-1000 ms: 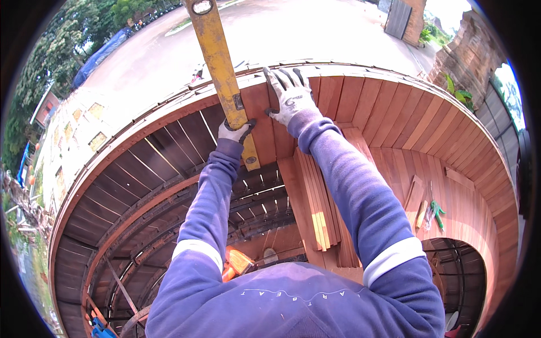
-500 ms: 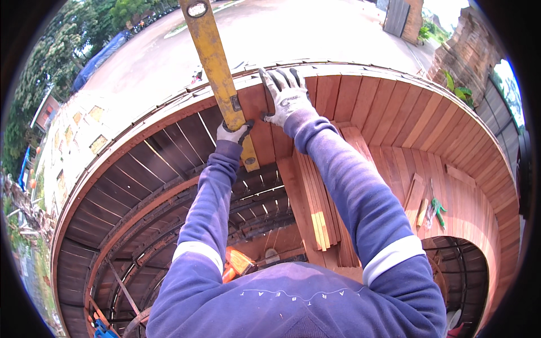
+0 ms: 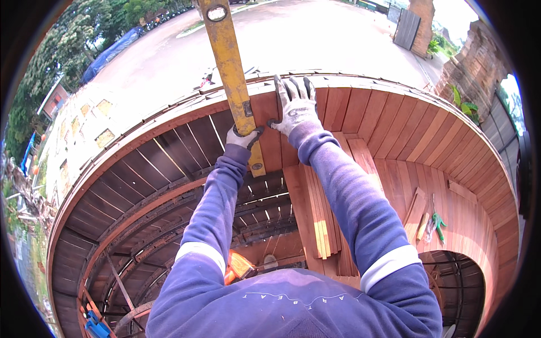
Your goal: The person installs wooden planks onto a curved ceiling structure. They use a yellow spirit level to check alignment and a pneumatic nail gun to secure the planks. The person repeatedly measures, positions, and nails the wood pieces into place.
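Note:
My left hand [image 3: 241, 137], in a grey-and-white work glove, is closed around the lower part of a long, worn yellow spirit level [image 3: 229, 65]. The level extends past the curved rim at the top, and its lower end hangs over the dark framework. Just to the right, my gloved right hand [image 3: 295, 110] lies with fingers spread on the reddish wooden planks [image 3: 344, 107], its fingertips at the rim. A plank [image 3: 265, 121] shows between the level and my right hand. What is under the right palm is hidden.
Loose wooden strips [image 3: 320, 225] lie below my right forearm. A green-handled tool [image 3: 438, 222] rests on the planks at right. Dark curved framework with gaps [image 3: 163, 225] spans the left. An orange item [image 3: 241, 267] sits near my body, with a blue item [image 3: 97, 325] at lower left.
The whole view has shifted slightly, so the rim and level appear lower and farther right. Both hands keep their places, the left on the level and the right on the planks.

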Tool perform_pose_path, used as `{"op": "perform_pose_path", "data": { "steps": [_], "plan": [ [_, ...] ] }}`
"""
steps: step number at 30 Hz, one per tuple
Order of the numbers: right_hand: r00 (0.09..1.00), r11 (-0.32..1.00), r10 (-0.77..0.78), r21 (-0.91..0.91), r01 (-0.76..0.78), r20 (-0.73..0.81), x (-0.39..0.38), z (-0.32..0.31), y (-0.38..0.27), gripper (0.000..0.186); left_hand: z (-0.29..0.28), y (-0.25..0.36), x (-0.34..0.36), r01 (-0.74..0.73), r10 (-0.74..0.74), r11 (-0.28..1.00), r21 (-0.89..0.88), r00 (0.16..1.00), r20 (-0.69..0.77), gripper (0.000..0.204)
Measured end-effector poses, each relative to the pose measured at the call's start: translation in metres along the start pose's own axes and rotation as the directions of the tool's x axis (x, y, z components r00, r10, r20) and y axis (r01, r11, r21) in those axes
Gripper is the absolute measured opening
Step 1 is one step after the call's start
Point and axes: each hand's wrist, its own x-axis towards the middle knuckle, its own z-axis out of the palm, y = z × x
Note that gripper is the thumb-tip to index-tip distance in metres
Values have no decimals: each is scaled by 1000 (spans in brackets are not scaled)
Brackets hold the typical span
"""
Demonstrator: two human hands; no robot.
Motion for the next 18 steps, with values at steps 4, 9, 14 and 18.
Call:
{"op": "perform_pose_path", "data": {
  "steps": [4, 9, 14, 18],
  "plan": [
    [999, 1000, 0, -13, 0, -50, -3, -1, 1, 114, 3, 2, -2, -34, 34, 999, 6, 999, 9, 32],
    [999, 1000, -7, -26, 6, -51, -2, -1, 0, 114, 2, -4, 1, -1, 2, 998, -60, 1000, 7, 37],
    [998, 1000, -10, -8, 10, -54, -3, -1, 1, 114, 5, -1, 0, 2, -1, 997, -78, 1000, 6, 34],
    [1000, 1000, -5, -31, 5, 0, -2, -2, 3, 111, 3, 1, -1, 42, -38, 995, -96, 998, 47, 30]
  ]
}}
